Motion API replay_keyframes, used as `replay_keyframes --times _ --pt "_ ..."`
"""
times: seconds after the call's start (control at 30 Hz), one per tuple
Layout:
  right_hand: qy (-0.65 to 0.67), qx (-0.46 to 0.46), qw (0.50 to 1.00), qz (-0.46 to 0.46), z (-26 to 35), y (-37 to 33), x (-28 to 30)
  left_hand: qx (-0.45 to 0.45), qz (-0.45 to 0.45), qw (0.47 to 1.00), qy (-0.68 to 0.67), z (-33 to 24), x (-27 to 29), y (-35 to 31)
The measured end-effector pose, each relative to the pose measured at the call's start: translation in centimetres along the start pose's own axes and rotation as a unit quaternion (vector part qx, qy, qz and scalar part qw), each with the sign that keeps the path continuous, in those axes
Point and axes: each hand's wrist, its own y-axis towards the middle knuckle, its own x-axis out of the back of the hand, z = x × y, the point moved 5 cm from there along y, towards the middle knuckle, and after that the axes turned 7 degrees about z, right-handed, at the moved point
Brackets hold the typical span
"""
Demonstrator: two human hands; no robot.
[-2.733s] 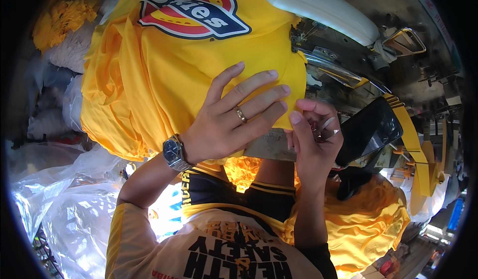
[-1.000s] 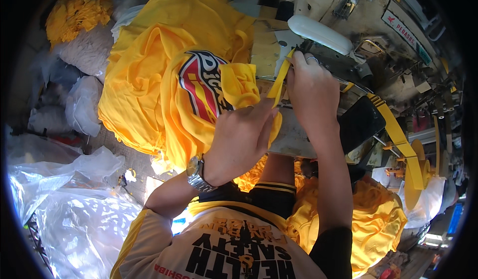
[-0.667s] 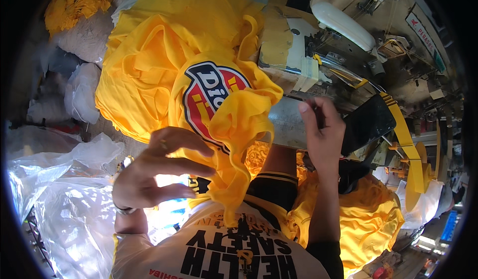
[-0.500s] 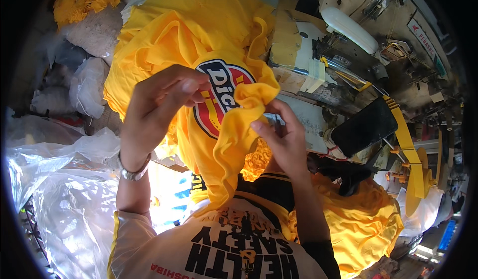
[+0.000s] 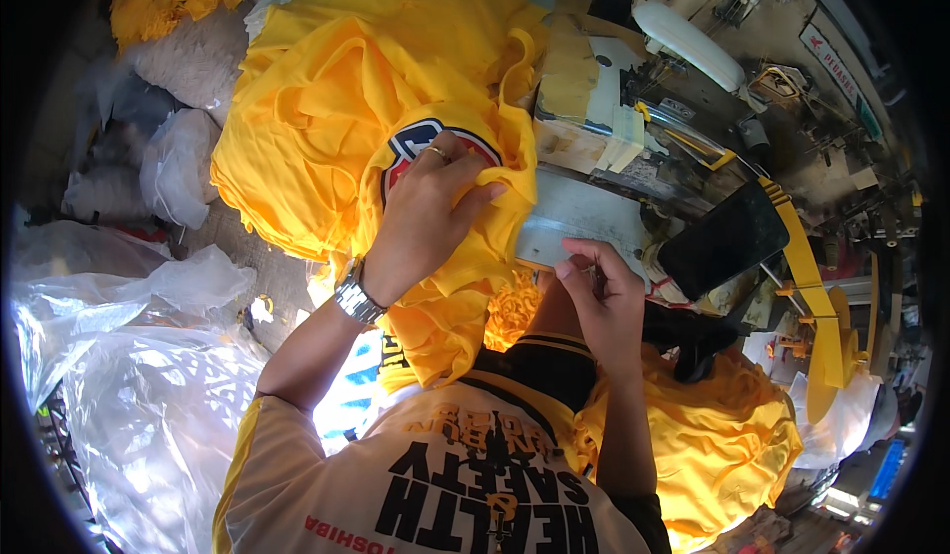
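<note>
A bright yellow garment with a large navy, white and red printed emblem hangs over my lap from a big heap of the same cloth. My left hand lies across the emblem, its fingers and thumb closed on the fabric and hiding most of the print. To the right, apart from the cloth, my right hand is raised with its fingers curled in. Something small and dark shows in the right palm, too hidden to name.
Yellow cloth is heaped ahead, and another yellow pile lies at my right. A sewing machine table with a black phone on a yellow holder stands at the right. Clear plastic bags fill the left side.
My left hand has come forward and right onto the emblem. My right hand has let go of the garment's rolled edge and drawn back right. The raised fold has dropped down.
</note>
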Motion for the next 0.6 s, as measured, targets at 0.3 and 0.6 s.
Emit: replay_keyframes --times 0.3,0.6 --pt "-0.014 0.135 0.989 0.064 4.0 4.4 -4.0 0.046 0.028 0.789 -0.612 -3.7 4.6 -1.9" --pt "-0.1 0.143 0.984 0.034 8.6 12.3 -10.9 -0.212 -0.289 0.929 0.096 -7.0 25.0 -5.4"
